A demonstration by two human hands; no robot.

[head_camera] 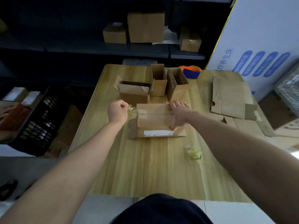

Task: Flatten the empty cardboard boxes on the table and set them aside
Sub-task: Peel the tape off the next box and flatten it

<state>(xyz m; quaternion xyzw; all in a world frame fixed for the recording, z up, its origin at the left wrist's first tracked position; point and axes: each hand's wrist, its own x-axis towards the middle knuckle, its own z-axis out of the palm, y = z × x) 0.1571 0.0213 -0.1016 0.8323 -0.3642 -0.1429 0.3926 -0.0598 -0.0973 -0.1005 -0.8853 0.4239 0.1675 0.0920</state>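
A taped cardboard box with a white label lies in the middle of the wooden table. My right hand grips its right end, fingers over the top and thumb on the front. Just left of the box, my left hand is pinched on a strip of clear tape that stretches from the box's top. Behind stand three open empty boxes: a low one, a tall narrow one and a tilted one. Flattened cardboard lies at the table's right.
A crumpled wad of clear tape lies on the table near my right forearm. An orange and blue tape dispenser sits at the back. A black crate stands left of the table, shelves with boxes behind, a large white carton at right.
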